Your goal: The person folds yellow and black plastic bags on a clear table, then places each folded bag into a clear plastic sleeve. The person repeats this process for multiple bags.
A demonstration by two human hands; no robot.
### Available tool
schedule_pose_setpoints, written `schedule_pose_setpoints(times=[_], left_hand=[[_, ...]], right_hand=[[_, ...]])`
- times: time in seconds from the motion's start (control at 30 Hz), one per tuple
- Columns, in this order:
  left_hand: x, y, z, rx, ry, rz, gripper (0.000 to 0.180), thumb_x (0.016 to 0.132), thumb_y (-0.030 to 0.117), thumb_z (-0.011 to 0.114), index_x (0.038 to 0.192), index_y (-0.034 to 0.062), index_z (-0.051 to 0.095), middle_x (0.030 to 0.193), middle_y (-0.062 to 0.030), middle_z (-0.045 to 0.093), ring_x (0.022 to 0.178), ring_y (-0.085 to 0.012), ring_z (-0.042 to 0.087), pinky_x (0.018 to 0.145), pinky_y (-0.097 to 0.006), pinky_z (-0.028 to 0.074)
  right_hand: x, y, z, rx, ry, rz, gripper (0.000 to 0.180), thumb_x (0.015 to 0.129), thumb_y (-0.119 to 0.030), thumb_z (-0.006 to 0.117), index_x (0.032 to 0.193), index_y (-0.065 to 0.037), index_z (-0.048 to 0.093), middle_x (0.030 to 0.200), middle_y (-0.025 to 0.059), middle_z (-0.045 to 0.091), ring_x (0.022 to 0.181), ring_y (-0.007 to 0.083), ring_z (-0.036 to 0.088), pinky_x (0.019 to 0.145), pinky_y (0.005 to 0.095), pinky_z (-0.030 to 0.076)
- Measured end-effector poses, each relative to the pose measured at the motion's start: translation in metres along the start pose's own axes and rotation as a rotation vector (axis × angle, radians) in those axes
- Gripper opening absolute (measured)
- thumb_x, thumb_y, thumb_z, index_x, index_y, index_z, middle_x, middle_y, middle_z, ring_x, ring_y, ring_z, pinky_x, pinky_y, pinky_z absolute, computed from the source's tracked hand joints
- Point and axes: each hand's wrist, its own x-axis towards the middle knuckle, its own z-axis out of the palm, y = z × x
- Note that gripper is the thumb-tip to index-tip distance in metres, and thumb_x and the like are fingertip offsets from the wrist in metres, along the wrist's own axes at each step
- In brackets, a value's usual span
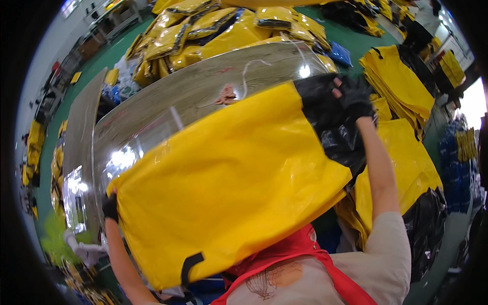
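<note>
Evidently smooth yellow sheeting with a crinkled black end, edges within both gloved hands; glossy wood-grained tabletop beneath

Single fisheye view from the left of two head-worn cameras, looking down and forward from above the wearer's chest, with both hands at close range and the field reaching past the desk to the floor beyond

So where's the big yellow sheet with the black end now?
In the head view, the yellow sheet spans the middle, partly over the wood-patterned table, with the left hand at its left edge and the right hand at its black end, upper right.
</note>
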Motion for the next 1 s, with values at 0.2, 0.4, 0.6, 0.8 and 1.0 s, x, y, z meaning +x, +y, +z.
schedule_pose_setpoints(times=[0.2, 0.4, 0.6, 0.8, 1.0], left_hand=[[-0.013, 0.034, 0.082, 0.781, 0.285, -0.289, 0.066, 0.083, 0.03, 0.062, 0.137, 0.0015, 0.038, 0.132, -0.0236, 0.048, 0.112, -0.0417, 0.052, 0.093, -0.045, 0.043], [-0.091, 0.305, 0.205, 0.194, -0.054, 0.67, 0.058, 0.089, 0.02, 0.055, 0.14, 0.0015, 0.034, 0.143, -0.0193, 0.037, 0.135, -0.035, 0.029, 0.11, -0.043, 0.022], [-0.144, 0.411, 0.347, 0.533, -0.287, 1.073, 0.069, 0.083, 0.051, 0.054, 0.139, 0.013, 0.04, 0.147, -0.0191, 0.03, 0.138, -0.0421, 0.018, 0.111, -0.057, 0.0], [-0.141, 0.392, 0.373, 0.497, -0.281, 1.114, 0.069, 0.081, 0.053, 0.055, 0.136, 0.0113, 0.045, 0.145, -0.0198, 0.032, 0.137, -0.0436, 0.019, 0.11, -0.059, -0.002], [-0.146, 0.396, 0.372, 0.502, -0.297, 1.066, 0.07, 0.081, 0.055, 0.056, 0.133, 0.0104, 0.047, 0.143, -0.0226, 0.035, 0.136, -0.0429, 0.021, 0.109, -0.062, 0.002]], right_hand=[[-0.026, 0.003, 0.037, 0.075, -0.084, 0.08, 0.053, 0.088, -0.06, 0.039, 0.135, -0.036, 0.044, 0.152, 0.0045, 0.024, 0.14, 0.0386, 0.013, 0.106, 0.0663, 0.002], [0.032, 0.021, -0.008, 0.649, -0.359, 0.076, 0.051, 0.09, -0.053, 0.042, 0.121, -0.016, 0.059, 0.123, 0.0179, 0.056, 0.11, 0.0336, 0.055, 0.093, 0.0504, 0.039], [-0.016, -0.015, 0.074, 0.195, -0.142, -0.113, 0.061, 0.087, -0.059, 0.041, 0.137, -0.023, 0.046, 0.147, 0.0138, 0.033, 0.137, 0.0342, 0.024, 0.113, 0.0465, 0.008], [0.066, 0.105, 0.064, 0.604, -0.23, 0.158, 0.051, 0.084, -0.048, 0.058, 0.121, -0.012, 0.06, 0.119, 0.0172, 0.06, 0.108, 0.0351, 0.056, 0.094, 0.0351, 0.042], [0.072, 0.111, 0.116, 0.578, -0.327, 0.077, 0.06, 0.086, -0.058, 0.047, 0.11, -0.006, 0.064, 0.113, 0.0216, 0.061, 0.108, 0.0359, 0.056, 0.093, 0.0379, 0.042]])
